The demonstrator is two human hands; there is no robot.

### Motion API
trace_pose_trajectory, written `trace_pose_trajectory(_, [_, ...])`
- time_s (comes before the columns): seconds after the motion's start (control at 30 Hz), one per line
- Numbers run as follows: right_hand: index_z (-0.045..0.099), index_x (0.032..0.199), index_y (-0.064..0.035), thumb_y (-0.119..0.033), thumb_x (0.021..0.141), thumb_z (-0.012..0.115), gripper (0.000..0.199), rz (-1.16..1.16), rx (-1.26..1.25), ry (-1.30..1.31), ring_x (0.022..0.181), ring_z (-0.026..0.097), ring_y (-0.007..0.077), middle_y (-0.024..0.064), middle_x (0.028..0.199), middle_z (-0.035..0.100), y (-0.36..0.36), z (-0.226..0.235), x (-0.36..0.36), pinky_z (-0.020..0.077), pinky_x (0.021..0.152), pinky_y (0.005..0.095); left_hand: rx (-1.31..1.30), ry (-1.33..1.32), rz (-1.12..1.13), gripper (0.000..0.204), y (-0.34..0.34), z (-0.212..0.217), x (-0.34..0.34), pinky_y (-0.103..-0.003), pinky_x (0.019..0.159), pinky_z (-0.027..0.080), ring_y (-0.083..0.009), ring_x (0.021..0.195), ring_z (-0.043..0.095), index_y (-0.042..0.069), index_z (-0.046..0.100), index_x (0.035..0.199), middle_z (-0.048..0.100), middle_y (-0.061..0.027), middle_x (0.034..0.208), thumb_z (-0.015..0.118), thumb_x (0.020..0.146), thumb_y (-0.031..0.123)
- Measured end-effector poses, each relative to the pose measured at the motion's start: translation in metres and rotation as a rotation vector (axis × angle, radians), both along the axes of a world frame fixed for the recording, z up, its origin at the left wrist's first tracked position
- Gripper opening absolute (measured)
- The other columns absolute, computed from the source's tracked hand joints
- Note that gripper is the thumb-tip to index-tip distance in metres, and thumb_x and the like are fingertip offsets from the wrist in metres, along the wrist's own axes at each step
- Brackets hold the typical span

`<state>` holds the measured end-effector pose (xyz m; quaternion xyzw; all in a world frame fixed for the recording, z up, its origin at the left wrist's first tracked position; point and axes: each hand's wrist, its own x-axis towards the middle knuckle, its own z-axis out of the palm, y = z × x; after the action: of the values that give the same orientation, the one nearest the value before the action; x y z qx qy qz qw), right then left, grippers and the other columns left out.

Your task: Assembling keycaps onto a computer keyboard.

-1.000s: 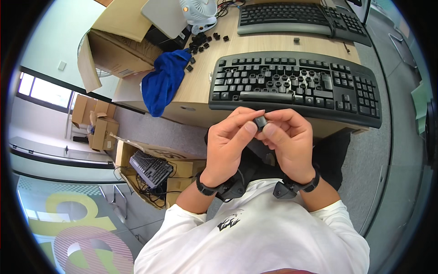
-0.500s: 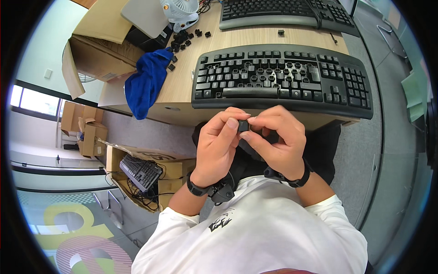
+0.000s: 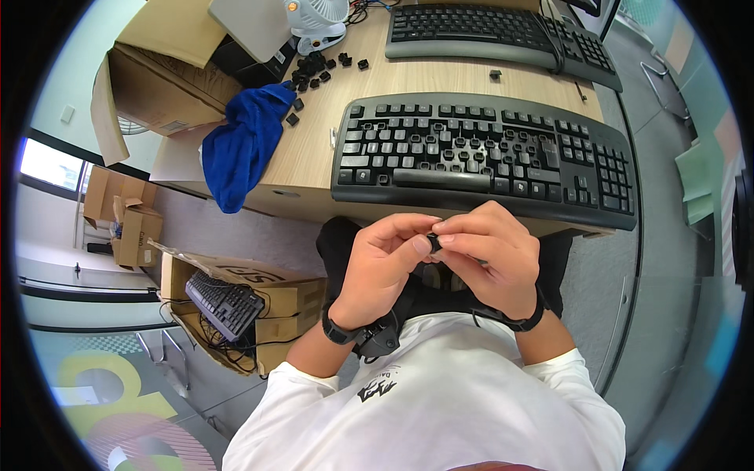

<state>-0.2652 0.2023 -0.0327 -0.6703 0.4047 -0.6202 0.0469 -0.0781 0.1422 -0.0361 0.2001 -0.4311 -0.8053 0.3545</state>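
A small black keycap (image 3: 433,242) is pinched between the fingertips of both hands, in front of the desk's near edge. My left hand (image 3: 380,265) grips it from the left with thumb and forefinger; my right hand (image 3: 496,255) closes on it from the right, hiding much of it. Just beyond lies a black keyboard (image 3: 377,192) with several caps gone from its middle, where bare key sockets show. A pile of loose black keycaps (image 3: 312,66) rests at the desk's far left.
A second keyboard (image 3: 463,49) lies at the back. A blue cloth (image 3: 243,145) hangs over the desk's left edge near a small white fan (image 3: 322,20). On the floor at left, an open carton (image 3: 302,294) holds another keyboard (image 3: 224,304) and cables.
Both hands keep hold of the keycap, which has turned and is now more covered by my right fingers. The hands sit slightly lower and further right in view, and the view has shifted.
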Motion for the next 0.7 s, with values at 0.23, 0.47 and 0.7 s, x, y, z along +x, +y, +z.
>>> trace_pose_trajectory(0.23, [0.075, 0.103, -0.0035, 0.006, 0.074, 0.089, 0.033, -0.087, 0.018, -0.011, 0.081, 0.071, 0.0244, 0.0141, 0.103, 0.078, -0.007, 0.016, -0.004, 0.0573, 0.069, 0.0313, -0.224, -0.202, 0.085, 0.016, -0.008, -0.005, 0.015, -0.029, 0.091, 0.056, -0.0145, 0.100, 0.070, -0.004, 0.071, 0.118, 0.072, -0.0093, 0.110, 0.062, 0.107, 0.005])
trace_pose_trajectory(0.47, [0.077, 0.098, -0.0033, 0.006, 0.077, 0.086, 0.025, -0.246, 0.158, 0.287, 0.083, 0.075, 0.0255, 0.0115, 0.103, 0.077, -0.019, 0.052, -0.024, 0.0606, 0.069, 0.0323, -0.555, -0.202, 0.318, 0.021, -0.061, -0.007, 0.056, -0.026, 0.071, 0.047, -0.0115, 0.076, 0.057, -0.002, 0.064, 0.094, 0.063, -0.0064, 0.086, 0.058, 0.110, 0.011])
trace_pose_trajectory(0.7, [0.076, 0.096, -0.0037, 0.000, 0.077, 0.086, 0.022, -0.257, 0.265, 0.630, 0.085, 0.073, 0.0276, 0.0099, 0.099, 0.075, -0.033, 0.089, -0.041, 0.0604, 0.073, 0.0358, -0.954, -0.463, 0.582, 0.013, -0.153, 0.000, 0.055, -0.029, 0.064, 0.042, -0.0117, 0.070, 0.053, -0.003, 0.065, 0.093, 0.060, -0.0064, 0.078, 0.066, 0.102, 0.005])
